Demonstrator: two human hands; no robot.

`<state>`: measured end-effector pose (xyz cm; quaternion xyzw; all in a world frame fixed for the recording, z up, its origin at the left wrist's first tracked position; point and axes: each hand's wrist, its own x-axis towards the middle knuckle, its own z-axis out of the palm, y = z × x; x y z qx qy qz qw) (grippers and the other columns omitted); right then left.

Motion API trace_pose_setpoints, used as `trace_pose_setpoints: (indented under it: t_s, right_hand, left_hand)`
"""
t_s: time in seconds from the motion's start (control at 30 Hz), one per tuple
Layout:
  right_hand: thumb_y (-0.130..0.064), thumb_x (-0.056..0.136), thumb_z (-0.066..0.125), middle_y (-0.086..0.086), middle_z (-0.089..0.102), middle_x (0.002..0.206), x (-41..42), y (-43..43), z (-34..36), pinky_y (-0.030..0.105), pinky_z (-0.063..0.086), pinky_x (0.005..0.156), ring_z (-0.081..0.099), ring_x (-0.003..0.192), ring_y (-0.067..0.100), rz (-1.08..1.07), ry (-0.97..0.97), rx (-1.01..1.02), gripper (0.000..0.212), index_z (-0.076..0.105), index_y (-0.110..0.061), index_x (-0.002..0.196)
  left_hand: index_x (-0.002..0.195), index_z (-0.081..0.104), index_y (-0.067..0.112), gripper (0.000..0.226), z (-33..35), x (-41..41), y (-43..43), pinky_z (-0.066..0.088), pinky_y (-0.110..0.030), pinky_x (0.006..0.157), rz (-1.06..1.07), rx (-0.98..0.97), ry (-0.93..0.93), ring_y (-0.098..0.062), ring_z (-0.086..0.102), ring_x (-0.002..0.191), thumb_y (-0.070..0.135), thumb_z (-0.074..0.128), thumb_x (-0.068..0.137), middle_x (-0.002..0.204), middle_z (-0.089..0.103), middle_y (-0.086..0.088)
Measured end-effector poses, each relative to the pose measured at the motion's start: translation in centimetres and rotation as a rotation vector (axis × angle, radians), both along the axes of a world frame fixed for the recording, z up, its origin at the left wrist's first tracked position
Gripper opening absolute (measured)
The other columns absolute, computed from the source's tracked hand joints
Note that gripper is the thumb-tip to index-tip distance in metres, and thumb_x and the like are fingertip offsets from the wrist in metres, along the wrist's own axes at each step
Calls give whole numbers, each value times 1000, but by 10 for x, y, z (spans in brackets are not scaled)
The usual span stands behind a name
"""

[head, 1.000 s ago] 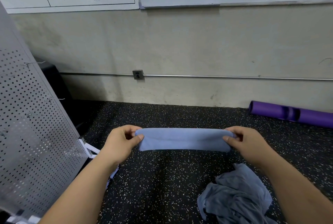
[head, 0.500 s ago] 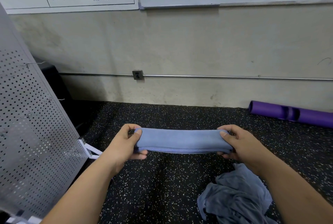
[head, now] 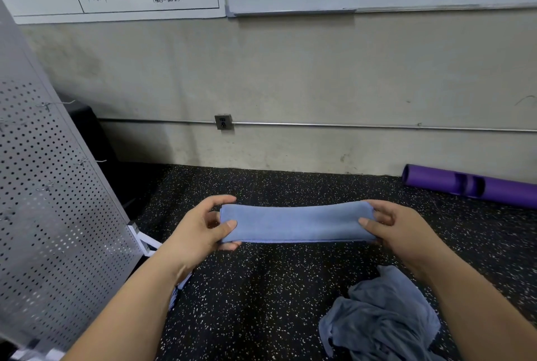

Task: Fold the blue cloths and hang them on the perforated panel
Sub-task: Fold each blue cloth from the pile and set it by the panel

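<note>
Speckled floor (head: 261, 288) is carrying a crumpled blue cloth (head: 383, 320) cut off at bottom, while left hand (head: 197, 230) and right hand (head: 404, 232) are pinching the folded blue cloth (head: 296, 224) between them.

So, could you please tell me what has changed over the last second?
Little. The left hand and right hand regripped the folded blue cloth: the left fingers now curl under its lower edge, where stacked layers show. It stays stretched between them in the same spot; the crumpled cloths, perforated panel and purple roll have not moved.
</note>
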<state>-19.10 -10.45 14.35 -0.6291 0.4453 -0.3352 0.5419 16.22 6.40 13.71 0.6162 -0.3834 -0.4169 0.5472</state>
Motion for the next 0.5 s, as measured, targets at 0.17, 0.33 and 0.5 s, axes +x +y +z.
trace_pose_setpoints:
  t_s: [0.17,0.33,0.5]
  right_hand:
    - [-5,98,73,-4,78,112,10,9,8,10,55,79,75,103,10,-47,5,-198,40,70,-21,134]
    - [-10,98,74,-18,76,121,28,29,32,14,54,96,69,117,-2,26,-173,-284,44,69,-29,137]
    - [0,91,79,-3,80,111,54,54,48,20,57,92,76,106,12,176,-239,-315,43,74,-23,127]
  left_hand:
    - [117,69,34,41,-20,3,1,66,-55,80,-155,153,-375,-33,73,99,1,74,93,118,70,-4]
    - [110,67,48,52,-24,-16,0,60,-47,91,-379,334,-683,-14,71,100,11,79,75,107,73,18]
    - [114,69,34,43,-26,-61,-7,59,-45,97,-442,167,-484,-13,70,105,10,84,82,109,74,11]
